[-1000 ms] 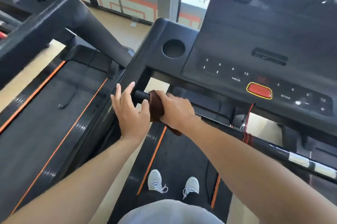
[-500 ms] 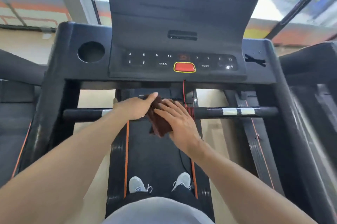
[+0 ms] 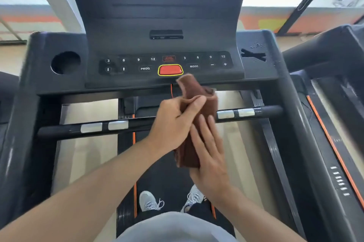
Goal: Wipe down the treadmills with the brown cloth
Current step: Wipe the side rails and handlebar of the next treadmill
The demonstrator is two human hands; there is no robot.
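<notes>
- Head view: bright windows and an orange-striped wall run behind the treadmill, whose dark console fills the frame from ten to two o'clock.
- At the centre, the brown cloth is held off every surface, in front of the crossbar, with its top corner reaching toward twelve o'clock just under the red stop button.
- The left hand pinches the cloth's upper fold between thumb and curled fingers, apparently to keep it hanging upright while it is refolded.
- The right hand lies against the cloth's face from five o'clock with fingers straight and together, pressing rather than gripping; this looks like smoothing the fold flat to make a clean pad before the next pass.
- Neither hand touches the treadmill, so wiping seems paused; the console panel just above looks like the nearest surface to take.
- Around them: silver sensor pads sit on the crossbar at nine and three o'clock, a round cup holder lies at ten o'clock, and a neighbouring treadmill flanks at three o'clock.
- A thin red safety cord hangs below the stop button, right beside the cloth, and could snag during a wipe.
- Grey shoes stand on the belt at six o'clock.
</notes>
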